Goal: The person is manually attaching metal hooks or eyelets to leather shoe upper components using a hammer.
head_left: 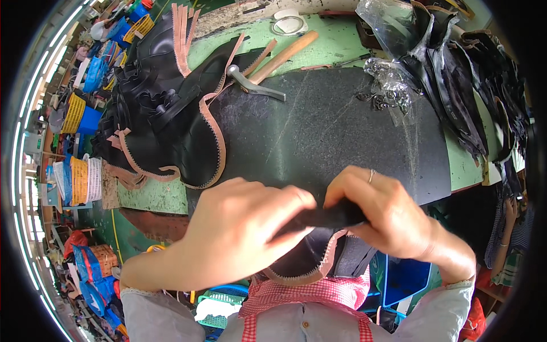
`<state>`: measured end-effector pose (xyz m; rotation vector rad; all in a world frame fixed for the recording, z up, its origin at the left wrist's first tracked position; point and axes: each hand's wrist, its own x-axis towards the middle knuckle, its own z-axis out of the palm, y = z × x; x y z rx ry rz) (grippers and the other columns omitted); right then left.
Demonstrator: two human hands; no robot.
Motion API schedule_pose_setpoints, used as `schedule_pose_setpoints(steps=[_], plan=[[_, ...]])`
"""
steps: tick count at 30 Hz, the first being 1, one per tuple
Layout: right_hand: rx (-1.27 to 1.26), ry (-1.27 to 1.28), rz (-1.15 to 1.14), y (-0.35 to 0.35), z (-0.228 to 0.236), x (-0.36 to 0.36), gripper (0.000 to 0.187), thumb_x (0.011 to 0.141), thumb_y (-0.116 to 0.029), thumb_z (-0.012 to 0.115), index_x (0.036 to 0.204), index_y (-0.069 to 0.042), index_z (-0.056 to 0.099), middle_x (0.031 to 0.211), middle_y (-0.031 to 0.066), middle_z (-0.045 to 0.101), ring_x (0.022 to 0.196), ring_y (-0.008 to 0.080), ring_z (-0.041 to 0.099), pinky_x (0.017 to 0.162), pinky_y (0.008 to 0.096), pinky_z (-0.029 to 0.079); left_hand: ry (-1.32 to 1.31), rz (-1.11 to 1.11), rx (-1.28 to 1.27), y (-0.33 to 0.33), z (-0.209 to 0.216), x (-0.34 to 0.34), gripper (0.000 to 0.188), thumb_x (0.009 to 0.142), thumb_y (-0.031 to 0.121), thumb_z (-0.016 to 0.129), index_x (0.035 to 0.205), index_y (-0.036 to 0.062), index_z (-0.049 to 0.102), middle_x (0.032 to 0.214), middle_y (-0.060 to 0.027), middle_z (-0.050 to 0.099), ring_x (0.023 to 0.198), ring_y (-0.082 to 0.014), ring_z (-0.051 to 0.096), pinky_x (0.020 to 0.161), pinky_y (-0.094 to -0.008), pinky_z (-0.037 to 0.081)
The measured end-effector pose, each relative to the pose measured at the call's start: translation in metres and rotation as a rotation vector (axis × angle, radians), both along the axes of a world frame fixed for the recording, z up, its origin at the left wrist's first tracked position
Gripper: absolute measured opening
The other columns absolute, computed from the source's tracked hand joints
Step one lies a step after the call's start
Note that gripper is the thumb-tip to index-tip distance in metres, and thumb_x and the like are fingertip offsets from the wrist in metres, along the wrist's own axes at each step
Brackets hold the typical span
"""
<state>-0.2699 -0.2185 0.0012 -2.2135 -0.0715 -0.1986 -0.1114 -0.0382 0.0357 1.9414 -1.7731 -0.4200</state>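
Note:
Between my two hands, close in front of my body, is a black leather piece. My left hand pinches its left end between thumb and fingers. With curled fingers my right hand, a ring on one finger, grips the other end. Below them hangs more black leather with a tan zigzag-cut edge, over my red checked apron. Whether it is one piece with the part I hold is hidden by my hands. A hammer with a wooden handle lies beyond, on the dark work mat.
Black leather pieces with tan toothed edges are heaped at the left of the green table. Clear plastic with small metal parts lies far right, beside stacked black leather pieces. Below the table edge at right is a blue bin.

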Motion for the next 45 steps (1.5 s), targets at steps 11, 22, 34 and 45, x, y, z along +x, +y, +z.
schedule_pose_setpoints(steps=[11,22,34,45], plan=[[-0.025,-0.194,-0.303,0.018,0.0,-0.008,0.026,0.08,-0.005,0.083,0.102,-0.004,0.069,0.089,0.0065,0.069,0.064,0.0109,0.067,0.055,0.0253,0.054,0.465,0.221,0.107,0.006,-0.005,0.027,0.019,0.095,0.016,0.071,0.1,-0.0022,0.068,0.079,-0.0132,0.069,0.065,-0.0162,0.063,0.063,-0.0293,0.05],[-0.386,-0.671,0.004,-0.004,-0.018,0.014,0.027,0.07,-0.006,0.083,0.096,-0.004,0.076,0.089,0.0047,0.068,0.063,0.0168,0.067,0.051,0.0276,0.055,1.03,0.217,0.286,0.012,0.004,0.033,0.024,0.08,0.002,0.082,0.1,0.0021,0.068,0.091,0.003,0.07,0.085,-0.0018,0.062,0.076,-0.0205,0.051],[0.023,-0.458,0.134,-0.009,-0.016,0.016,0.021,0.075,-0.006,0.084,0.092,-0.006,0.072,0.083,0.0031,0.069,0.06,0.0179,0.067,0.05,0.0286,0.051,0.529,-0.001,0.246,0.004,0.005,0.023,0.024,0.079,0.013,0.082,0.095,0.002,0.068,0.073,-0.0032,0.066,0.066,-0.0043,0.056,0.063,-0.0259,0.049],[0.019,-0.474,0.046,0.0,-0.022,0.012,0.02,0.077,-0.008,0.084,0.093,-0.006,0.073,0.083,0.0044,0.069,0.058,0.019,0.066,0.05,0.0301,0.051,0.659,0.003,0.328,-0.002,0.012,0.024,0.027,0.083,0.017,0.077,0.094,-0.0027,0.063,0.073,-0.0129,0.063,0.062,-0.0169,0.054,0.063,-0.0329,0.048]])
